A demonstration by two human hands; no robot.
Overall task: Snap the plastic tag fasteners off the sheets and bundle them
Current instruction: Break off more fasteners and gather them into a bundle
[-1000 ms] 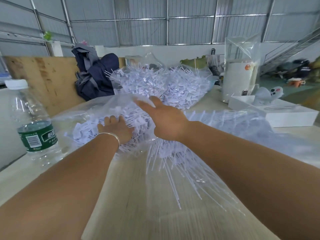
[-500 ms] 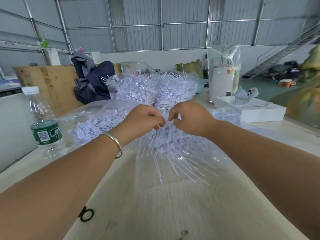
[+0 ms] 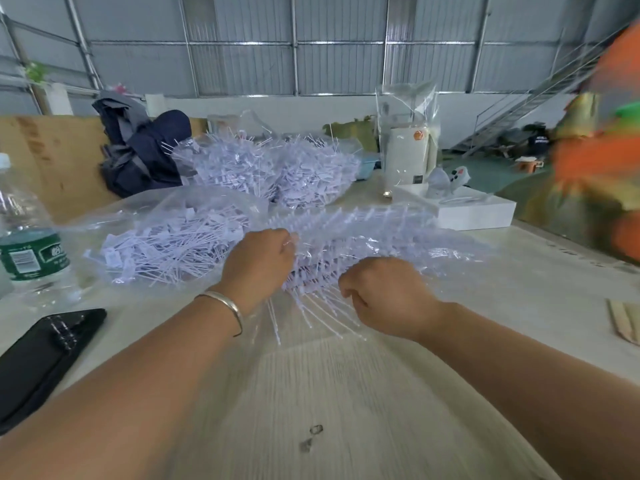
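The worktop (image 3: 346, 393) is pale, wood-grained and carries everything in front of me. At its far side sit two heaped clear bags of loose fasteners (image 3: 273, 174), with a dark jacket (image 3: 142, 157) bunched against a plywood board (image 3: 45, 150) to their left. A tall clear bag holding a white box (image 3: 408, 147) stands upright at the far right, next to a flat white box (image 3: 474, 211) with a small grey toy on top. At the right edge an orange-and-green shape is too blurred to identify.

A nearer open bag of fasteners (image 3: 166, 244) lies to the left of my hands. A water bottle (image 3: 27, 237) with a green label stands upright at the left edge, and a black phone (image 3: 41, 358) lies flat just in front of it.

The fastener sheets (image 3: 367, 230) lie in a stack at the centre of the worktop, partly covered by clear film; they are translucent pale violet, with rows of thin stems fanning toward me.

My left hand (image 3: 258, 265), with a metal bangle (image 3: 225, 308) at the wrist, is closed into a fist, fingers pinched on the left end of the stack. My right hand (image 3: 384, 296) is also curled tight at the near edge of the stems; whether its fingers grip any stems I cannot tell.
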